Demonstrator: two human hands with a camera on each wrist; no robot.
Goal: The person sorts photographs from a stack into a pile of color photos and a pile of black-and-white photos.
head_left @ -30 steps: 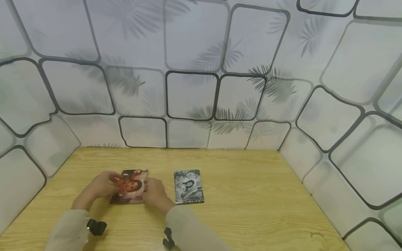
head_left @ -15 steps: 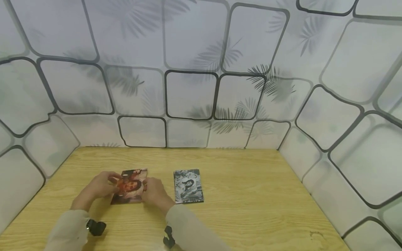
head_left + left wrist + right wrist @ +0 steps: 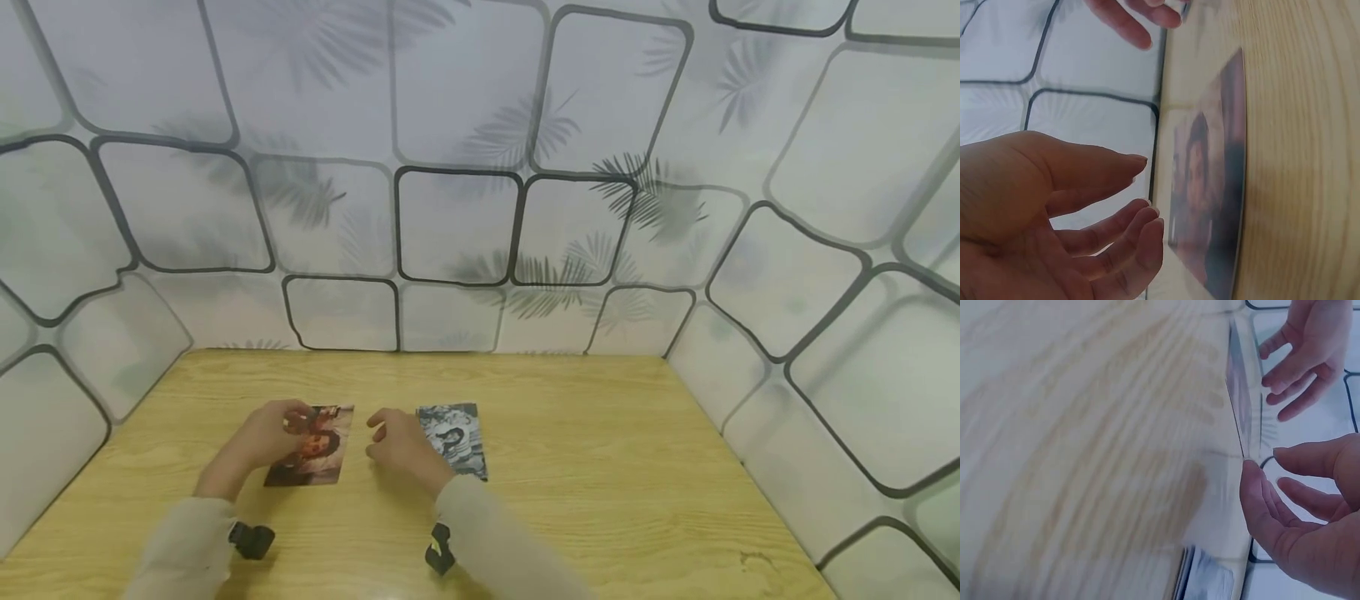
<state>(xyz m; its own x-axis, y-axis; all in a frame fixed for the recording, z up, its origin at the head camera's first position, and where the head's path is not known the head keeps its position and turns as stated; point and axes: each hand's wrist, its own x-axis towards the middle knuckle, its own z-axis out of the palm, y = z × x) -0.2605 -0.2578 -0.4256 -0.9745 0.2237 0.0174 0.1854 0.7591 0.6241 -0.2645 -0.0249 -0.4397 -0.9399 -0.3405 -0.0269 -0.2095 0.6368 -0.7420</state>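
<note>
A colour photo print [image 3: 318, 458] of a person lies flat on the table at the left. My left hand [image 3: 268, 435] hovers over its left side, and the left wrist view has the fingers [image 3: 1141, 240] loosely bent, apart from the print [image 3: 1207, 187]. Between the two pictures my right hand [image 3: 407, 448] is raised, thumb and fingers [image 3: 1260, 494] parted around nothing. Just right of it lies a black-and-white picture [image 3: 459, 437], partly covered by that hand. From the right wrist its edge looks like a thin stack of cards [image 3: 1207, 581].
The wood-grain table [image 3: 600, 467] stretches off to the right of the pictures. A pale patterned wall covering [image 3: 457, 225] closes in the back and both sides. Dark wrist devices [image 3: 252, 540] sit on the sleeves.
Both hands have let go of the colour print's edges. The right hand has moved right towards the black-and-white picture, the left slightly up and right; the print stays in place.
</note>
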